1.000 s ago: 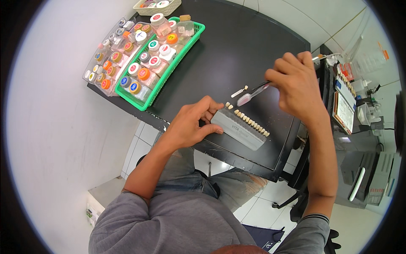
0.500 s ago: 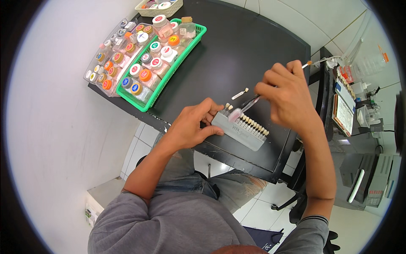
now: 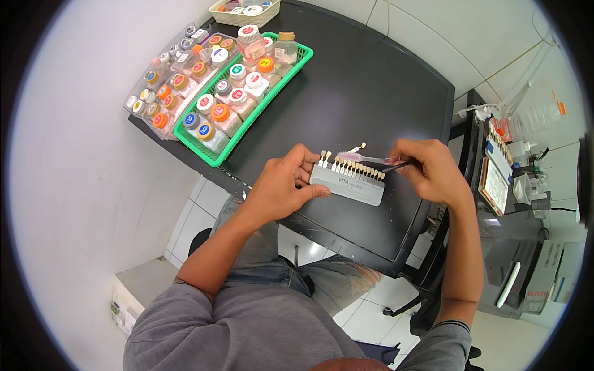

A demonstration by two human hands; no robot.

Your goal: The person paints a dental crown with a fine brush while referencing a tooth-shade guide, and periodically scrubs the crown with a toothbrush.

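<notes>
My left hand grips the left end of a grey dental shade guide, thumb on the front face and fingers behind. A row of tooth-coloured tabs stands along its upper edge, with a gap near the left end. In my right hand, at the guide's right end, is a toothbrush with a clear handle and pinkish head. Its head lies along the tops of the tabs. A slim dark handle also shows between the right fingers. One loose tab lies on the table just behind the brush.
The black table carries a green basket of capped jars at the left. Beside it stands a clear box of smaller bottles, with a cream basket farther back. A side bench with equipment stands at the right.
My right hand has come down and turned, bringing the toothbrush from a steep slant to nearly flat along the tabs. The shade guide sits more level, still in my left hand.
</notes>
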